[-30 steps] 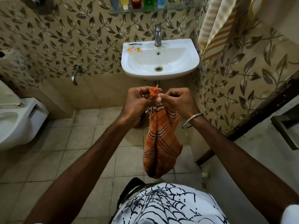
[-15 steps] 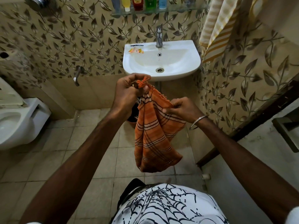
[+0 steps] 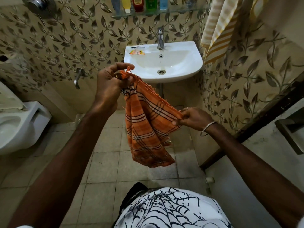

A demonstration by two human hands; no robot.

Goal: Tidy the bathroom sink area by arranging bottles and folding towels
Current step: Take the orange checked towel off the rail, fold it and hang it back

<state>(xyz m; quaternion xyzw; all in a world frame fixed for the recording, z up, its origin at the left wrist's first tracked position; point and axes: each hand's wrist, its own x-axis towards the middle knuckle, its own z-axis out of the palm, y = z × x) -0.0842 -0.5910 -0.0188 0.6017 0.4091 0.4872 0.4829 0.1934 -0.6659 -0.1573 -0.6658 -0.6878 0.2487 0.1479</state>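
Note:
An orange checked towel (image 3: 146, 129) hangs in front of me above the floor. My left hand (image 3: 110, 84) grips its fringed top corner, raised near the sink's front rim. Lower and to the right, my right hand (image 3: 192, 118) pinches the towel's side edge. The cloth is stretched between both hands and the rest droops down. Several coloured bottles (image 3: 139, 4) stand in a row on the glass shelf (image 3: 177, 11) above the white sink (image 3: 189, 69).
A tap (image 3: 160, 39) rises at the back of the sink, and a small sachet (image 3: 137, 52) lies on its left rim. A yellow striped towel (image 3: 218, 28) hangs at the right wall. A toilet (image 3: 18, 124) stands at left. A door frame (image 3: 256, 122) runs along the right.
My hands have moved apart: the left stayed up with the corner, the right slid down and rightward along the towel's edge, spreading the cloth.

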